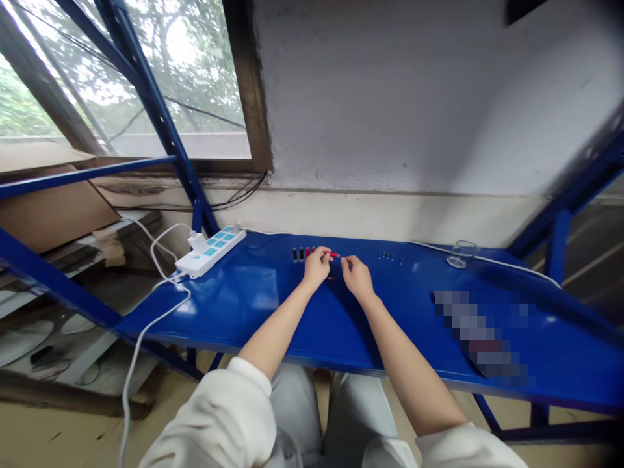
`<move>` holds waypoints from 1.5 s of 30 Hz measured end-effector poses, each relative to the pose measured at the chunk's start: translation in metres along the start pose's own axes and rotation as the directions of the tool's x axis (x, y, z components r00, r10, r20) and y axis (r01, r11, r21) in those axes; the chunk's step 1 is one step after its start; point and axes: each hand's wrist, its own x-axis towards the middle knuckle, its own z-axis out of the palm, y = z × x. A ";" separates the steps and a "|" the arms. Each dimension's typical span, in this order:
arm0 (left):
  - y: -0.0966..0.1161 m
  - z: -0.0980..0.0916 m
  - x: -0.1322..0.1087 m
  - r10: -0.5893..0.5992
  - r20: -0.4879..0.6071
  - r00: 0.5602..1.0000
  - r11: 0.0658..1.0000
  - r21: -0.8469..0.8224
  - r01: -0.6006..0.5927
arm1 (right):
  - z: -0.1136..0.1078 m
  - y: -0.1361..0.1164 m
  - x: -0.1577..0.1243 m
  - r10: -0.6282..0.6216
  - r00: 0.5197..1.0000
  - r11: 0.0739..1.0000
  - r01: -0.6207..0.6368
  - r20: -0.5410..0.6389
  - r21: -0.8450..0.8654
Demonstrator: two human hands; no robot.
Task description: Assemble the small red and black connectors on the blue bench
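Observation:
My left hand [318, 265] pinches a slim red plug-like piece [332, 255] with a pale metallic tip pointing right. Close to that tip, my right hand [357, 275] has its fingers pinched together; what lies between them is too small to make out. Beside my left hand stand small black cylinders [298, 254] in a row, and a few red ones [308, 252] are partly hidden behind that hand. Several tiny metal pieces [387, 255] are set out to the right of my right hand. A small brownish bit [331, 278] lies below the hands.
A white power strip [210, 252] with a plugged-in cord lies at the blue table's [253, 312] left end. Toward the right are a clear round container [459, 261] and a blurred-out flat object [475, 335]. A white cable [517, 265] runs along the back. Blue frame posts flank the table.

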 end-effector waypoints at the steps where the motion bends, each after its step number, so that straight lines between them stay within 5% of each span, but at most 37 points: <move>1: 0.000 0.000 -0.003 -0.022 0.013 1.000 0.991 -0.132 0.023 | 0.000 -0.001 0.000 0.038 0.999 0.998 -0.037 -0.003 0.051; 5: 0.005 0.001 -0.015 -0.093 0.096 0.991 0.886 -0.447 0.126 | -0.001 -0.004 -0.001 0.106 0.993 0.959 -0.116 0.052 0.258; 13: 0.013 0.000 -0.027 -0.046 0.142 0.989 0.877 -0.468 0.108 | -0.004 -0.006 -0.003 0.010 0.996 0.949 0.018 -0.087 0.316; 25: 0.005 0.001 -0.025 -0.160 -0.044 0.986 0.875 -0.469 0.121 | -0.001 -0.010 -0.007 -0.070 0.992 0.920 0.106 -0.106 0.378; 32: 0.007 -0.005 -0.025 -0.188 -0.158 0.970 0.863 -0.499 0.086 | -0.003 -0.006 -0.002 0.091 0.978 0.847 0.024 -0.190 0.532; 37: 0.009 -0.005 -0.025 -0.171 -0.078 0.982 0.872 -0.476 0.114 | 0.002 -0.003 0.003 0.100 0.994 0.755 -0.045 -0.048 0.654; 41: 0.013 -0.005 -0.026 -0.156 -0.086 0.984 0.874 -0.477 0.097 | 0.005 -0.005 0.001 -0.039 0.985 0.762 -0.077 0.165 0.643; 45: 0.012 -0.006 -0.026 -0.149 -0.109 0.983 0.885 -0.459 0.083 | 0.005 -0.007 -0.001 -0.096 0.975 0.794 -0.047 0.202 0.606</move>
